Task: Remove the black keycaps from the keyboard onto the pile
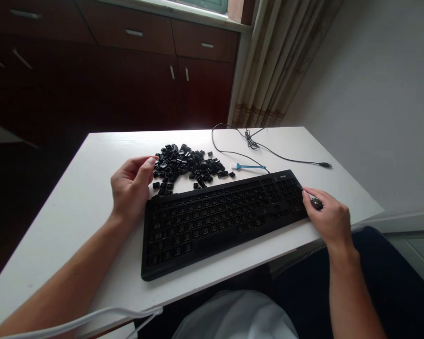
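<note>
A black keyboard with its keycaps off lies slanted along the table's near side. My right hand pinches the keyboard's right end between thumb and forefinger. A small dark, shiny object shows by the curled fingers of that hand; its kind is unclear. Beyond the keyboard's far left corner, my left hand is closed, thumb pressed to the forefinger. Whatever might be between those fingertips is too small to make out. Right beside them is a heap of loose black keycaps.
A blue brush with a white head lies behind the keyboard. The keyboard's black cable runs over the white table, partly bundled. A white cord crosses the near left. Dark red cabinets and a curtain stand beyond.
</note>
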A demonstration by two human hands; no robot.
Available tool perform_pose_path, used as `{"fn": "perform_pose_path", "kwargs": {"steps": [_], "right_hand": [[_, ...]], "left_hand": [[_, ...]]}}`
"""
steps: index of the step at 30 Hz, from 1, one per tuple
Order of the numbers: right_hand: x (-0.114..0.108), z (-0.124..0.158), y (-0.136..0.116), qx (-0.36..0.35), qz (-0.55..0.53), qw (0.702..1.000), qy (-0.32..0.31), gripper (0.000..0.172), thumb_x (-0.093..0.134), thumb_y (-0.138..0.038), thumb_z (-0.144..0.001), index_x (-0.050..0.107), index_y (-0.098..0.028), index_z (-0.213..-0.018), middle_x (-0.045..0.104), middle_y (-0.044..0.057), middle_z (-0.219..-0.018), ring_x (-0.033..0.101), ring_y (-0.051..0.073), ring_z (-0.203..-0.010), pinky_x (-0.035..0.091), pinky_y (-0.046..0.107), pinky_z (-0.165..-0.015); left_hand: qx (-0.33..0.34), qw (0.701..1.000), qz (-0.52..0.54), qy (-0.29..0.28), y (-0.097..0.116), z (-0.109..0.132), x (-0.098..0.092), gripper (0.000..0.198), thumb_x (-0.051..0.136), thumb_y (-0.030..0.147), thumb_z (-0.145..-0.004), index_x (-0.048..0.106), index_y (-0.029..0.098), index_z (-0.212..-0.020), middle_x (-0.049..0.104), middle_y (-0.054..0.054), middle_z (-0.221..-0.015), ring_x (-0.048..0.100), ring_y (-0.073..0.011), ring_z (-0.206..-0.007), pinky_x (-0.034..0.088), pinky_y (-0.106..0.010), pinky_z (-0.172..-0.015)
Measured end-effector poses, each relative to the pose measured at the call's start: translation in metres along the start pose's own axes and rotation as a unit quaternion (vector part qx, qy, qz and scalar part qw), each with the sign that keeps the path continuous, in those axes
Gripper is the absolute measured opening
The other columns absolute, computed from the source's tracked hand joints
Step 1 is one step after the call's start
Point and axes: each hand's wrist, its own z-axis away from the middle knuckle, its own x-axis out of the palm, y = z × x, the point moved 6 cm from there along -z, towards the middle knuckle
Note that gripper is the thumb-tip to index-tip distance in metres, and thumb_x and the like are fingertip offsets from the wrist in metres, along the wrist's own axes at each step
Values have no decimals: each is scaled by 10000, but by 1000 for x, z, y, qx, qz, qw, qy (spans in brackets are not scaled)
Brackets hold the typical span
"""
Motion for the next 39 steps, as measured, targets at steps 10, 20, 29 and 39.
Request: {"fn": "perform_pose_path", "kwargs": {"steps": [10,20,29,39], "right_hand": [[-2,3,-1,-12,-3,1000,12,213,638,-331,-961,771,-232,-1094,784,37,-1109,751,238,-999,582,368,-906],[-7,3,-22,-83,-2,996,7,301,700,-263,-933,710,-260,-1235,764,4,-1176,742,198,-1025,569,311,-930],[-6,6,-43,-130,-59,990,-6,266,731,-208,-905,724,-276,-1162,765,-29,-1157,734,166,-1046,575,295,-951],[7,10,-76,-156,-121,979,-43,241,724,-187,-907,726,-269,-1134,770,-18,-1137,739,165,-1032,596,300,-933]], "left_hand": [[-2,1000,0,2,-1,0,1,220,717,317,-888,760,157,-1034,533,30,-658,443,-86,-608,339,-247,-556],[-6,1000,9,0,0,0,2,217,722,290,-883,764,140,-1033,549,27,-658,456,-79,-597,349,-231,-545],[-10,1000,15,12,-1,-1,1,229,754,321,-848,787,154,-1000,579,20,-654,479,-75,-586,367,-201,-539],[-6,1000,22,-2,1,-1,2,229,755,317,-855,785,155,-1015,574,15,-673,474,-70,-588,360,-200,-530]]}}
